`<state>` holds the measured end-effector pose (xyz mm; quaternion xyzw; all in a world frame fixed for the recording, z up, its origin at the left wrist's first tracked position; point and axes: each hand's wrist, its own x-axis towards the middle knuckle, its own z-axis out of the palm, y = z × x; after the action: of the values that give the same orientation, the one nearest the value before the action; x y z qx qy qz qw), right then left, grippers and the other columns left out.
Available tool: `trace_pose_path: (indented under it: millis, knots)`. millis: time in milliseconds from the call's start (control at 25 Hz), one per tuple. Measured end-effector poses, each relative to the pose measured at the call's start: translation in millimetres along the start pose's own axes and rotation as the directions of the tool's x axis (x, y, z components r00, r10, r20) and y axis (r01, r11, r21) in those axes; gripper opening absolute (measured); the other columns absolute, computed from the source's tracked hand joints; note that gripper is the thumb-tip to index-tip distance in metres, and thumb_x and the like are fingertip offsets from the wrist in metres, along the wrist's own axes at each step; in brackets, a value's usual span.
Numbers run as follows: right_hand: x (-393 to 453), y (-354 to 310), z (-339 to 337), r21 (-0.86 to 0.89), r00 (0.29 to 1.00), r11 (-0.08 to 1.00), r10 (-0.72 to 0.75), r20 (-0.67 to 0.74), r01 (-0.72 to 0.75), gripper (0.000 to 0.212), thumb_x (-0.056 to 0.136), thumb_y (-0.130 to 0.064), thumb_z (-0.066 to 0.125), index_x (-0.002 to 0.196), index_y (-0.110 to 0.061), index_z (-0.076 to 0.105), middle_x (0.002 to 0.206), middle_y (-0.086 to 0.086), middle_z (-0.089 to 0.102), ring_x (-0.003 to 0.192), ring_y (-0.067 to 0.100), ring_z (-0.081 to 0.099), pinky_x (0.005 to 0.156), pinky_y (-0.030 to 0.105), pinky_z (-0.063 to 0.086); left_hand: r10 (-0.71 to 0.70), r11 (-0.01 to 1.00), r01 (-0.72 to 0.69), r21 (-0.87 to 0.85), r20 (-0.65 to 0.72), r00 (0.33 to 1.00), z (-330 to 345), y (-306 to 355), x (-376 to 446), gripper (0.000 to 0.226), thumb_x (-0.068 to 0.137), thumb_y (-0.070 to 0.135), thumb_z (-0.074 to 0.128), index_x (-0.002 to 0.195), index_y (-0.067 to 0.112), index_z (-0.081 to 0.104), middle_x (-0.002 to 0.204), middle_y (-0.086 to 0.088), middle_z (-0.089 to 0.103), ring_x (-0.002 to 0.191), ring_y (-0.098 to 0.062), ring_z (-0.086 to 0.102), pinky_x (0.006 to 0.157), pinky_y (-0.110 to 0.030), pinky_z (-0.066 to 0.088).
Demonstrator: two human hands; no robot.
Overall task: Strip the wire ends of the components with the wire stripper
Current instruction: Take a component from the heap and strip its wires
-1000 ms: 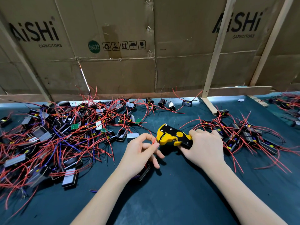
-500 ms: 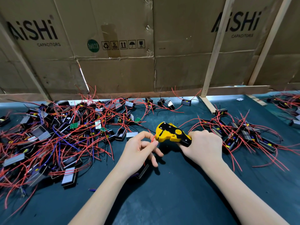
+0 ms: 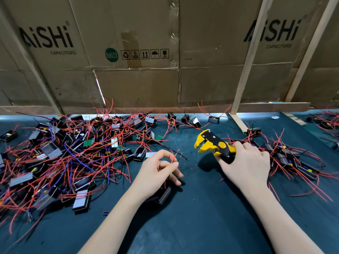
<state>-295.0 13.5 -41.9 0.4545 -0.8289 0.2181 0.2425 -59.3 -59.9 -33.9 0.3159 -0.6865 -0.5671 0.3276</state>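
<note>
Left hand point(image 3: 156, 171) pinching red wire point(image 3: 174, 158) tip-up beside open-mouthed wire stripper point(image 3: 212, 143) in right hand's point(image 3: 245, 165) closed grip, likely for feeding; component point(image 3: 163, 196) under left palm on worktop point(image 3: 192, 226).

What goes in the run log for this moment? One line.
left hand: pinches red wire | right hand: grips wire stripper | stripper apart from wire
</note>
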Motion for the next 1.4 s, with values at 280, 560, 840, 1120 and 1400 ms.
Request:
trace_pose_path:
  millis: [280, 560, 840, 1120, 1400]
  knots:
    - [-1, -1, 3, 0.012, 1.000, 1.000, -0.028, -0.009, 0.028, 0.051, 0.069, -0.056, 0.074, 0.084, -0.009, 0.065, 0.079, 0.010, 0.064, 0.078, 0.034, 0.061, 0.073, 0.040, 0.035, 0.039, 0.999, -0.038, 0.017, -0.013, 0.999, 2, 4, -2, 0.011, 0.096, 0.006, 0.057, 0.089, -0.001, 0.060, 0.066, -0.011, 0.068, 0.060, -0.022, 0.067, 0.060, -0.029, 0.056]
    - [-7, -13, 3, 0.038, 0.991, 0.991, -0.131, 0.019, 0.131, 0.047, 0.068, -0.055, 0.076, 0.083, -0.012, 0.065, 0.079, 0.007, 0.064, 0.078, 0.032, 0.061, 0.074, 0.040, 0.036, 0.047, 0.996, -0.049, 0.073, 0.040, 0.998, 5, 3, -4, 0.008, 0.094, 0.007, 0.061, 0.086, 0.006, 0.062, 0.066, -0.010, 0.070, 0.054, -0.023, 0.064, 0.061, -0.031, 0.055]
    - [-10, -23, -2, 0.072, 0.973, 0.971, -0.228, -0.023, 0.229, 0.043, 0.065, -0.050, 0.077, 0.079, -0.013, 0.062, 0.074, 0.003, 0.060, 0.074, 0.030, 0.059, 0.071, 0.038, 0.036, -0.006, 0.997, 0.007, 0.075, -0.017, 1.000, 5, -2, 0, 0.009, 0.097, 0.006, 0.053, 0.088, 0.005, 0.054, 0.059, -0.011, 0.067, 0.046, -0.027, 0.060, 0.054, -0.027, 0.049]
    - [-10, -24, -4, 0.058, 0.966, 0.965, -0.257, -0.021, 0.258, 0.042, 0.064, -0.050, 0.078, 0.070, -0.015, 0.057, 0.066, 0.001, 0.058, 0.067, 0.029, 0.059, 0.068, 0.038, 0.034, -0.020, 0.998, 0.020, 0.054, -0.004, 1.000, 6, -2, 0, 0.009, 0.097, 0.006, 0.053, 0.089, 0.004, 0.054, 0.060, -0.014, 0.067, 0.046, -0.027, 0.060, 0.052, -0.026, 0.048]
    - [-9, -23, -4, 0.046, 0.966, 0.965, -0.257, -0.011, 0.258, 0.041, 0.062, -0.048, 0.079, 0.066, -0.016, 0.055, 0.061, 0.001, 0.057, 0.062, 0.028, 0.060, 0.066, 0.037, 0.035, -0.010, 0.998, 0.010, 0.065, -0.005, 1.000, 5, -1, -1, 0.010, 0.097, 0.006, 0.054, 0.087, 0.006, 0.055, 0.060, -0.013, 0.068, 0.046, -0.027, 0.060, 0.053, -0.025, 0.048]
